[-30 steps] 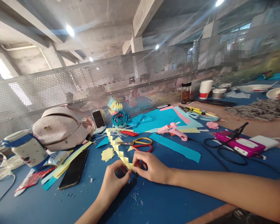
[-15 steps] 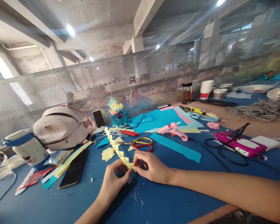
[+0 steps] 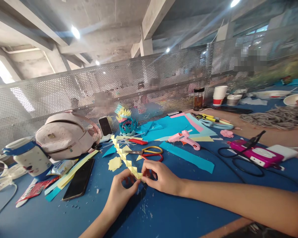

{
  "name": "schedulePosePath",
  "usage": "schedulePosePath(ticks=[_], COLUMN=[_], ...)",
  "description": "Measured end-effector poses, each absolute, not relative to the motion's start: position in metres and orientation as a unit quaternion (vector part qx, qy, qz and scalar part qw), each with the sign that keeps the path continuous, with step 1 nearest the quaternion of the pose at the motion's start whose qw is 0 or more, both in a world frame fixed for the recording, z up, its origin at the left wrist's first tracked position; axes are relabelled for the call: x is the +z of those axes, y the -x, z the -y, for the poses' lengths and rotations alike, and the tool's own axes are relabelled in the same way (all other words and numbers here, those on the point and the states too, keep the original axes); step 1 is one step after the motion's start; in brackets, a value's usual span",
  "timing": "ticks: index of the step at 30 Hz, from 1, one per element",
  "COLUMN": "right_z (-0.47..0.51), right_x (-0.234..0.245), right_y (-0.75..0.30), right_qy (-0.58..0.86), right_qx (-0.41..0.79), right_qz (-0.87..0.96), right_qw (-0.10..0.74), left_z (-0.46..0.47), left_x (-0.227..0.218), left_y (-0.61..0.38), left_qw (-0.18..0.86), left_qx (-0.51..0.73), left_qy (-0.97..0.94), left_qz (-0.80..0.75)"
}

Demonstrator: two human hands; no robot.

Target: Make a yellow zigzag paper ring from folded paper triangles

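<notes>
The folded yellow strip (image 3: 128, 164) slants past the left end of the scissors (image 3: 140, 152), its near end on the wearer's side of them. There the left hand (image 3: 123, 187) and right hand (image 3: 162, 178) each pinch it between thumb and fingers, their tips nearly meeting. For clean folding, I'd have the left pinch steady the last zigzag while the right squares the paper's edges before pressing; squeezing too early could skew the crease, and tugging could drag the strip against the scissors' tips
</notes>
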State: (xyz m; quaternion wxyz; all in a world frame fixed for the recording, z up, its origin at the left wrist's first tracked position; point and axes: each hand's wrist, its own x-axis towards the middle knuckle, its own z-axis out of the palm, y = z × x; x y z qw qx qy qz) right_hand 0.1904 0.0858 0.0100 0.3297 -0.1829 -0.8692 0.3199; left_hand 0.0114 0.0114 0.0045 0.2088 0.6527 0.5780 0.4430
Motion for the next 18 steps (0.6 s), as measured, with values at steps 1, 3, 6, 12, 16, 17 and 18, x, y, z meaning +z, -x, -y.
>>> schedulePosePath(ticks=[1, 3, 6, 12, 16, 17, 18], right_z=[-0.0856, -0.0851, -0.0847, -0.0858, -0.0858, -0.0856, -0.0854], right_x=[0.0101, 0.0103, 0.0104, 0.0091, 0.0094, 0.0097, 0.0099], right_y=[-0.1904, -0.1903, -0.1902, -0.1904, -0.1905, -0.1905, -0.1905], right_qy=[0.182, 0.181, 0.178, 0.174, 0.173, 0.171, 0.17], right_qx=[0.321, 0.323, 0.327, 0.325, 0.325, 0.325, 0.325], right_qz=[0.869, 0.87, 0.87, 0.872, 0.873, 0.874, 0.874], right_qw=[0.329, 0.326, 0.323, 0.322, 0.32, 0.319, 0.318], left_z=[-0.0115, -0.0112, -0.0101, -0.0101, -0.0105, -0.0103, -0.0101], left_x=[0.0042, 0.0039, 0.0042, 0.0026, -0.0007, -0.0012, -0.0013], left_y=[-0.0115, -0.0114, -0.0111, -0.011, -0.0115, -0.0116, -0.0117], left_qw=[0.208, 0.205, 0.207, 0.216, 0.228, 0.229, 0.23], left_qx=[0.442, 0.441, 0.439, 0.428, 0.421, 0.421, 0.421], left_qy=[-0.654, -0.657, -0.659, -0.659, -0.66, -0.66, -0.66], left_qz=[-0.577, -0.575, -0.575, -0.58, -0.579, -0.579, -0.578])
